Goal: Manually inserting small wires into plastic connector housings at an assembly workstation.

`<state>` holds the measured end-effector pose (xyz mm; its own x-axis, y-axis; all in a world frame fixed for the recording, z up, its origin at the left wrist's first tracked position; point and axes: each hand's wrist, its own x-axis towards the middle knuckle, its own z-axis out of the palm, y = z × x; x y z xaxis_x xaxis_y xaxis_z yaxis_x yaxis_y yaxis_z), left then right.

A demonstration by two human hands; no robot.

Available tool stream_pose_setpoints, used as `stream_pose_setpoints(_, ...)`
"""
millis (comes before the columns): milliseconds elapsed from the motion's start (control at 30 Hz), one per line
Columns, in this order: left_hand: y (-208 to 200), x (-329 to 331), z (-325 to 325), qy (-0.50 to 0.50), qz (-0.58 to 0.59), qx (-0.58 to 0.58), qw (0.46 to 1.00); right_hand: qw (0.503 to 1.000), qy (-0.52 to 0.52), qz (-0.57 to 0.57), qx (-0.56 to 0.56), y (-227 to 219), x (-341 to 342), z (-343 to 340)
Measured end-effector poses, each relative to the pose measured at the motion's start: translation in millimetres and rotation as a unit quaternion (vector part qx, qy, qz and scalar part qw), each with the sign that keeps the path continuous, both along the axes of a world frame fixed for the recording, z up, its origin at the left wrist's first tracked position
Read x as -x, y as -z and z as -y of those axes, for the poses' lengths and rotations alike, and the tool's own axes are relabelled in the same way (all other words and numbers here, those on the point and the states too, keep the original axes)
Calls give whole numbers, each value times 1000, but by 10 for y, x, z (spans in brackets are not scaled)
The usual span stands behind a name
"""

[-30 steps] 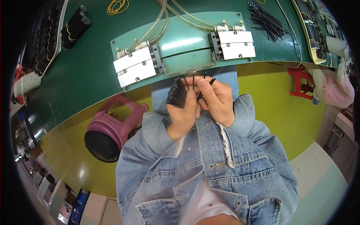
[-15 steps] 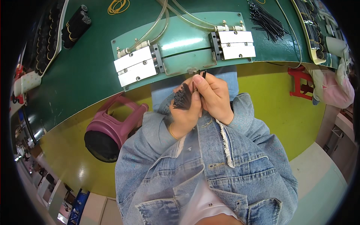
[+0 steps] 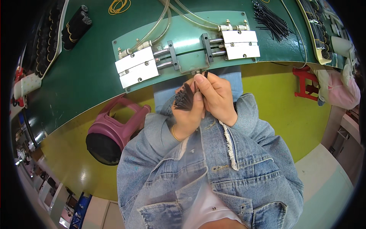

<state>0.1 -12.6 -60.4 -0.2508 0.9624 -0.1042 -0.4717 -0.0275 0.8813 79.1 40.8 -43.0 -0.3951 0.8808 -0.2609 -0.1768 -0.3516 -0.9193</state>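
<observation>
My left hand (image 3: 190, 114) is closed round a bundle of thin black strands (image 3: 183, 98), whose cut ends fan out toward the left. Close against it, my right hand (image 3: 217, 93) pinches a short dark strand (image 3: 206, 74) between thumb and fingers. Both hands are just in front of a pneumatic fixture (image 3: 187, 42) on the table edge, near a small metal piece (image 3: 196, 71) at its front middle. The fixture's left clamp bar (image 3: 173, 55) and right clamp bar (image 3: 207, 47) stand out on steel rods toward the centre. My fingers partly hide the strands.
A loose pile of black strands (image 3: 271, 21) lies at the table's far right. Tied black bundles (image 3: 76, 28) and yellow rubber bands (image 3: 119, 6) are at the far left. Clear hoses (image 3: 167, 19) run to the fixture. A purple stool (image 3: 114, 122) stands at left, a red stool (image 3: 305, 84) at right.
Both clamp bars have slid inward on their rods, toward each other. My hands have shifted very slightly left and keep their hold on the strands.
</observation>
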Motion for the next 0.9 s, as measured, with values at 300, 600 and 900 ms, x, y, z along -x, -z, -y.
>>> stream_pose_setpoints(300,-74,26,-34,-12,6,6,1000,999,18,25,-25,-94,-13,39)
stream_pose_setpoints(600,-38,-29,3,-6,-3,32,999,1000,-6,25,2,-105,-26,-5)
stream_pose_setpoints(900,-40,-24,-40,-8,4,34,999,1000,5,24,12,-81,-10,-23)
